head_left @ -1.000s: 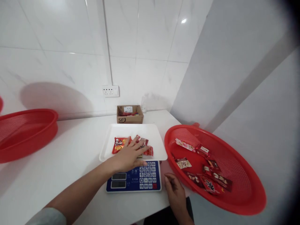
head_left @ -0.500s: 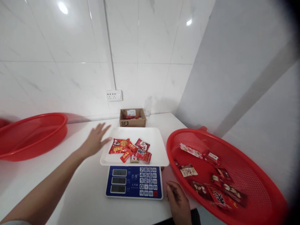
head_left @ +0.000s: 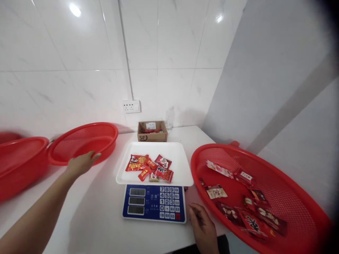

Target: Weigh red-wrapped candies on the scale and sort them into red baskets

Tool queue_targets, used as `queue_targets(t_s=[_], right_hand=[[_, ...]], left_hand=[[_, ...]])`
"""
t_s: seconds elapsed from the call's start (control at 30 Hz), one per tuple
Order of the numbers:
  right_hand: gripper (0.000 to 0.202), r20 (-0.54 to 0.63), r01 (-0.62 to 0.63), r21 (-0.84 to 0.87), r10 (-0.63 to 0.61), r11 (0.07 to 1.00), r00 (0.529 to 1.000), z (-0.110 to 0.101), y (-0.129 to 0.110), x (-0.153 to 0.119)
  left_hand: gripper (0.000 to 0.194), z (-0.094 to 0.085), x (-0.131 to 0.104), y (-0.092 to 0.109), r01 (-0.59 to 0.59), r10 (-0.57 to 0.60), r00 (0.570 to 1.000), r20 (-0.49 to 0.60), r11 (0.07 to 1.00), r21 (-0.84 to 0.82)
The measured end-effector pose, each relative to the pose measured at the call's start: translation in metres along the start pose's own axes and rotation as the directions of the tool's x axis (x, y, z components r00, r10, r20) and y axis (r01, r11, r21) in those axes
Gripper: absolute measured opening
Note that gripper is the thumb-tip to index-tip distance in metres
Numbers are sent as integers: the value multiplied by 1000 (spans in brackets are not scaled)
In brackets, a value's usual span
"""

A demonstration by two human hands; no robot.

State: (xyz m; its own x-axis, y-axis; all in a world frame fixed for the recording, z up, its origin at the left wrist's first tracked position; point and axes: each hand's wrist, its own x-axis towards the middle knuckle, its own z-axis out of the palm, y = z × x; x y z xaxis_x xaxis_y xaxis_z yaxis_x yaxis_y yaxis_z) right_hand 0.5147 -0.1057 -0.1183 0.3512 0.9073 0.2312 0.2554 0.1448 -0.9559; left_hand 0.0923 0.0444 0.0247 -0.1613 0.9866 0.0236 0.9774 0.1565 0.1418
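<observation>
My left hand (head_left: 81, 164) reaches to the near right rim of a round red plastic basket (head_left: 109, 146), its fingers closed over the edge. My right hand (head_left: 203, 224) rests on the table with loosely curled fingers and nothing visible in them. It lies between a blue and white digital scale (head_left: 154, 204) and a large red basket (head_left: 293, 180). On the scale's white tray (head_left: 180, 158) are several wrapped snacks, among them a red snack packet (head_left: 136, 163) and a red candy wrapper (head_left: 163, 173). Several more packets (head_left: 250, 220) lie in the large basket.
Another red basket (head_left: 23, 165) stands at the far left. Behind the scale are a small cardboard box (head_left: 152, 135) with packets inside and a clear plastic bottle (head_left: 170, 118). A tiled wall with a socket (head_left: 131, 106) closes off the back.
My left hand has moved left from beside the scale tray to a basket rim. A red basket now sits nearer the scale, with another farther left. My right hand stays put.
</observation>
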Motion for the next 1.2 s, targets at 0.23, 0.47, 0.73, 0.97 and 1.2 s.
queue_targets(t_s=[0.23,0.47,0.73,0.97,1.2], right_hand=[[29,-20,-19,-18,19,1000,1000,-1,-1,-2],[31,18,-36,-15,37,999,999,0,-1,0],[31,34,-29,-18,29,999,999,0,0,-1],[29,41,11,-40,-9,999,999,0,-4,-1],[36,33,-2,-42,4,999,999,0,-1,-1]], left_hand=[[63,14,-12,80,-148,148,988,32,989,-4],[68,31,-31,138,-567,566,824,-29,822,-56],[66,41,-41,174,-710,704,702,106,703,29],[55,40,-29,174,-726,726,687,-31,686,-37],[42,39,-14,174,-647,634,762,-130,738,-191]])
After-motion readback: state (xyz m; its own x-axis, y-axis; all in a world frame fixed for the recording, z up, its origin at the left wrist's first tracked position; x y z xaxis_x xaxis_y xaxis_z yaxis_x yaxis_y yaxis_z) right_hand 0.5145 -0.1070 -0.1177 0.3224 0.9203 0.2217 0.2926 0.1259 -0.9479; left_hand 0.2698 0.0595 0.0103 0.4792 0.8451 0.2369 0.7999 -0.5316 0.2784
